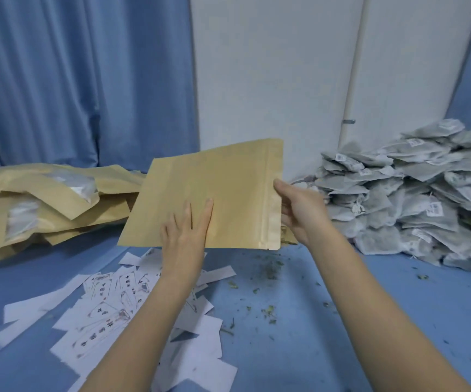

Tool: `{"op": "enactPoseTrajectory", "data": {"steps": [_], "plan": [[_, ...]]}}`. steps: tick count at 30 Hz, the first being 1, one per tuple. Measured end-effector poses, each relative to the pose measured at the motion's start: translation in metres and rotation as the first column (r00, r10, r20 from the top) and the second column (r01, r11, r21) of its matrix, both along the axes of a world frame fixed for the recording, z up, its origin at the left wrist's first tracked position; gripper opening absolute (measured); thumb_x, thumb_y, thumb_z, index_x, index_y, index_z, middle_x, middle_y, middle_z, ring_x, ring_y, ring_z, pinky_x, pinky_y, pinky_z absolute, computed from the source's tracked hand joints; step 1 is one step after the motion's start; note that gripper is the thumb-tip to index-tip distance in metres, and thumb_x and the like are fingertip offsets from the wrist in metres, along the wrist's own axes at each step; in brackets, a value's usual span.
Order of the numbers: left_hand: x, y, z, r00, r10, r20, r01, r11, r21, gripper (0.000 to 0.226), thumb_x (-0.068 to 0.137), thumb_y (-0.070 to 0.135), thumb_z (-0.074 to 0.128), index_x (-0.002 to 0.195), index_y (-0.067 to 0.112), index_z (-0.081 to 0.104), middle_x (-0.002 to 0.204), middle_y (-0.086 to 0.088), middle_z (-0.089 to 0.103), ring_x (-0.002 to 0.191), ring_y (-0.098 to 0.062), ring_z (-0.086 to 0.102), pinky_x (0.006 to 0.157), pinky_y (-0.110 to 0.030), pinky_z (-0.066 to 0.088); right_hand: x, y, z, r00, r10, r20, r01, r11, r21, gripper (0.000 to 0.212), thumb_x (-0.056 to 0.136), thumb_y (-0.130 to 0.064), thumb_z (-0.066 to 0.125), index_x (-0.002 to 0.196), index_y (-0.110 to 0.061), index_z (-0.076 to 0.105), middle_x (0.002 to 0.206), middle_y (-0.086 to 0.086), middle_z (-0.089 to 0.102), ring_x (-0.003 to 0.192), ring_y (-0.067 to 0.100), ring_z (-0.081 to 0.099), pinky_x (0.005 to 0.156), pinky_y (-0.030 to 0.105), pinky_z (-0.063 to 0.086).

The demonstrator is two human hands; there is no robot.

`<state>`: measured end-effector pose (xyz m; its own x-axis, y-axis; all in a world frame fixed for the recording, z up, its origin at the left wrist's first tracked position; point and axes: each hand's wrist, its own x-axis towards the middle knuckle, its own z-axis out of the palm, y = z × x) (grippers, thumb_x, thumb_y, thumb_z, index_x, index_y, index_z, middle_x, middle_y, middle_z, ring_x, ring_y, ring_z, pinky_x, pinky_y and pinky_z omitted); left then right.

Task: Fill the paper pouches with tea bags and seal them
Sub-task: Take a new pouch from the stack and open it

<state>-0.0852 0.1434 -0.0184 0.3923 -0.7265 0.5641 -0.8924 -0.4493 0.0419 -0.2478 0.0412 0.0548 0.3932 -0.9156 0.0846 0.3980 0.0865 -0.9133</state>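
One paper pouch point(209, 193) is held flat in the air over the blue worktop point(341, 306), its zip-seal edge running up and down on the right side. The right hand point(299, 210) pinches that edge, thumb in front; the left hand point(185, 236) lies spread, fingers flat against the pouch's face. Tea bags point(415, 199) are heaped to the right, nearer the right hand, so the mouth faces them. Filled pouches point(44, 202) lie stacked left, with paper slips point(132, 306) below.

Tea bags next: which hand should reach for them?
Probably the right hand. It grips the pouch at the edge nearest the tea bag pile, which lies on that side. The left hand lies flat against the pouch face and could hold it meanwhile.
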Motion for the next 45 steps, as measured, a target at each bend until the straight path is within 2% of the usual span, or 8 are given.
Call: {"op": "enactPoseTrajectory", "data": {"steps": [5, 10, 23, 30, 37, 41, 43, 45], "plan": [[-0.013, 0.005, 0.004, 0.770, -0.134, -0.624, 0.340, 0.913, 0.223, 0.124, 0.066, 0.041, 0.078, 0.149, 0.026, -0.012, 0.156, -0.008, -0.006, 0.144, -0.028, 0.000, 0.115, -0.045, 0.016, -0.003, -0.015, -0.027, 0.997, 0.001, 0.078, -0.019, 0.974, 0.225, 0.009, 0.083, -0.004, 0.066, 0.090, 0.002, 0.064, 0.083, 0.010, 0.071, 0.068, 0.017, 0.069, 0.064, 0.027, 0.059], [-0.049, -0.005, 0.027, 0.351, -0.531, -0.771, 0.352, 0.838, -0.417, 0.084, 0.071, 0.047, 0.074, 0.141, 0.042, 0.027, 0.129, 0.029, 0.025, 0.117, 0.016, 0.026, 0.089, -0.005, 0.026, 0.004, -0.011, -0.041, 0.992, 0.036, 0.121, -0.065, 0.967, 0.245, 0.009, 0.082, -0.002, 0.067, 0.089, 0.004, 0.064, 0.084, 0.011, 0.071, 0.072, 0.017, 0.069, 0.078, 0.029, 0.057], [-0.065, -0.047, 0.048, 0.502, -0.392, -0.770, -0.064, 0.872, -0.486, 0.036, 0.082, 0.049, 0.065, 0.097, 0.015, 0.065, 0.092, 0.004, 0.066, 0.092, -0.015, 0.058, 0.078, -0.026, 0.040, 0.010, 0.010, -0.048, 0.998, 0.063, -0.010, -0.063, 0.996, 0.058, 0.023, 0.066, -0.013, 0.080, 0.081, 0.002, 0.072, 0.076, 0.013, 0.073, 0.062, 0.017, 0.069, 0.052, 0.020, 0.052], [-0.065, -0.047, 0.040, 0.471, -0.426, -0.772, -0.027, 0.868, -0.495, 0.041, 0.096, 0.034, 0.049, 0.061, 0.013, 0.055, 0.061, 0.002, 0.054, 0.062, -0.013, 0.047, 0.057, -0.025, 0.033, 0.013, 0.012, -0.054, 0.979, 0.204, -0.022, -0.197, 0.964, 0.179, 0.027, 0.065, -0.021, 0.079, 0.083, -0.002, 0.072, 0.079, 0.013, 0.072, 0.066, 0.020, 0.068, 0.058, 0.026, 0.055], [-0.069, -0.048, 0.035, 0.494, -0.431, -0.755, -0.018, 0.864, -0.504, 0.046, 0.100, 0.023, 0.038, 0.054, 0.015, 0.039, 0.057, 0.001, 0.043, 0.059, -0.017, 0.039, 0.058, -0.034, 0.024, 0.011, 0.005, -0.053, 0.945, 0.326, -0.001, -0.312, 0.905, 0.288, 0.015, 0.084, -0.026, 0.066, 0.078, -0.013, 0.071, 0.070, 0.002, 0.068, 0.072, 0.015, 0.062, 0.095, 0.034, 0.045], [-0.070, -0.046, 0.034, 0.622, -0.367, -0.692, 0.058, 0.902, -0.427, 0.040, 0.096, 0.010, 0.036, 0.057, 0.009, 0.045, 0.063, -0.008, 0.052, 0.069, -0.027, 0.044, 0.056, -0.029, 0.019, 0.009, 0.009, -0.056, 0.951, -0.013, -0.308, -0.055, 0.976, -0.209, 0.021, 0.083, -0.025, 0.069, 0.063, -0.021, 0.073, 0.064, -0.007, 0.066, 0.063, 0.008, 0.059, 0.064, 0.019, 0.043], [-0.071, -0.048, 0.034, 0.660, -0.330, -0.675, 0.107, 0.930, -0.351, 0.033, 0.096, 0.008, 0.034, 0.076, -0.003, 0.058, 0.085, -0.021, 0.063, 0.084, -0.033, 0.053, 0.063, -0.030, 0.030, 0.009, 0.010, -0.056, 0.755, -0.401, -0.518, -0.046, 0.757, -0.652, 0.012, 0.084, -0.021, 0.063, 0.082, -0.021, 0.075, 0.073, -0.010, 0.068, 0.073, 0.005, 0.060, 0.065, 0.014, 0.042], [-0.074, -0.049, 0.032, 0.674, -0.307, -0.672, 0.143, 0.947, -0.289, 0.031, 0.095, 0.004, 0.033, 0.089, -0.006, 0.062, 0.095, -0.023, 0.064, 0.084, -0.033, 0.055, 0.064, -0.030, 0.035, 0.009, 0.012, -0.051, 0.627, -0.502, -0.596, -0.204, 0.633, -0.747, 0.017, 0.082, -0.012, 0.056, 0.083, -0.017, 0.072, 0.074, 0.000, 0.069, 0.075, 0.015, 0.060, 0.063, 0.021, 0.044]]}}
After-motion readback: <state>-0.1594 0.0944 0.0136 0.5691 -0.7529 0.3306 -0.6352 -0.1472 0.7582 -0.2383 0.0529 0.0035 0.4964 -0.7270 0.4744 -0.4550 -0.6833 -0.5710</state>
